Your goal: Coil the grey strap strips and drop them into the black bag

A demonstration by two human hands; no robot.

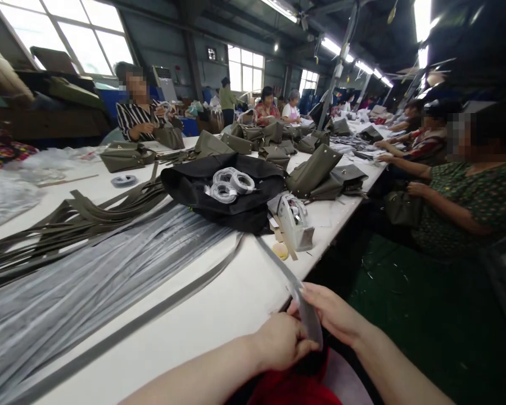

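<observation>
Bare forearms [202, 371], both hands [280, 342] gripping a grey strap [308, 318], flat, narrow, curving down from the white table [236, 304].

Looks forward and down from head height, close above left hand [280, 339] and right hand [336, 313], along white table [236, 298].

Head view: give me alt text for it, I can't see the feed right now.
The wearer's left hand and right hand hold a grey strip at the edge of a white table. On it lie a black cloth bundle with pale coils, more strips and olive bags; other people work along both sides.
</observation>
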